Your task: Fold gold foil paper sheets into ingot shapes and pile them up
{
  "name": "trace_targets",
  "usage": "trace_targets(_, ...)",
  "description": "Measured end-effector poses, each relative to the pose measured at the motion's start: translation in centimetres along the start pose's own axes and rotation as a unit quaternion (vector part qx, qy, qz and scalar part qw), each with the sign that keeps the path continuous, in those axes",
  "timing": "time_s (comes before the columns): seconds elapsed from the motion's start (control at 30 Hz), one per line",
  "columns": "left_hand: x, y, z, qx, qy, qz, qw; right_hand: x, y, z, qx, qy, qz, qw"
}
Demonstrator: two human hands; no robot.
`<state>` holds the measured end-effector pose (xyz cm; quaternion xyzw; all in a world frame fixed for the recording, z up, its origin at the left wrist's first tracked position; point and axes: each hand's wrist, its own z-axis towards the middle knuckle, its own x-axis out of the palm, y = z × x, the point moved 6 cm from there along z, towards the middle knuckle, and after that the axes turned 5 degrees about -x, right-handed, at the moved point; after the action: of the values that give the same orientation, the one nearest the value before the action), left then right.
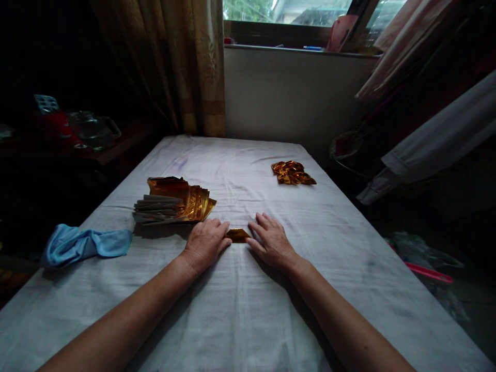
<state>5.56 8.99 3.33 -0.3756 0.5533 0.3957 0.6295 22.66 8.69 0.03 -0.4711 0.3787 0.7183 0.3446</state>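
A narrow folded strip of gold foil paper (237, 236) lies flat on the white sheet between my hands. My left hand (206, 244) grips its left end, the fingers curled over and the thumb along the near edge. At the right end, my right hand (272, 242) has the strip between thumb and forefinger, the other fingers lying on the cloth. Beyond my left hand rests a fanned stack of gold foil paper (176, 201), with grey backs showing. Farther right sits a small heap of folded gold foil pieces (292, 173). My fingers hide both ends of the strip.
A blue cloth (87, 245) lies crumpled at the left edge of the sheet-covered surface (240, 320). A glass jug (95, 129) stands on a dark side table. A curtain (186, 67) hangs at the back, and clothes (437, 139) hang on the right.
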Motion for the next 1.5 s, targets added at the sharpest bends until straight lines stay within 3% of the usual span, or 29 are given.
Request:
trace_targets(0.2,-0.2,-0.3,0.6,0.056,-0.001,-0.006,0.998,0.0,-0.4,0.0,-0.016,0.03,0.068,0.997)
trace_targets(0.4,0.3,0.1,0.4,0.16,-0.116,0.005,0.98,-0.7,-0.6,-2.2,-0.092,0.001,0.121,0.988)
trace_targets(0.53,0.7,1.0,0.6,0.198,-0.122,-0.005,0.973,-1.4,-0.6,-2.0,-0.117,-0.005,0.125,0.985)
trace_targets(0.63,0.4,1.1,0.3,0.178,-0.105,-0.03,0.978,-1.5,-0.3,-1.1,-0.124,0.008,0.119,0.985)
trace_targets(0.73,-0.3,0.5,-1.2,0.116,-0.1,-0.081,0.985,-1.4,0.1,-0.6,-0.127,0.007,0.108,0.986)
trace_targets(0.83,-0.9,-1.5,-3.4,0.122,-0.133,-0.123,0.976,-1.4,0.4,-0.7,-0.122,-0.016,0.104,0.987)
trace_targets(0.97,0.1,-3.1,-4.9,0.135,-0.113,-0.152,0.973,-1.6,1.0,-1.4,-0.125,-0.041,0.089,0.987)
trace_targets(1.2,1.3,-1.8,-5.0,0.124,-0.107,-0.126,0.978,-1.8,2.5,-1.7,-0.174,-0.058,0.016,0.983)
trace_targets(1.33,1.1,-1.1,-5.0,0.137,-0.091,-0.133,0.977,-1.7,2.8,-1.0,-0.199,-0.074,-0.024,0.977)
trace_targets(1.5,0.2,-0.5,-4.6,0.138,-0.122,-0.148,0.972,-1.5,3.5,-0.7,-0.244,-0.065,-0.006,0.968)
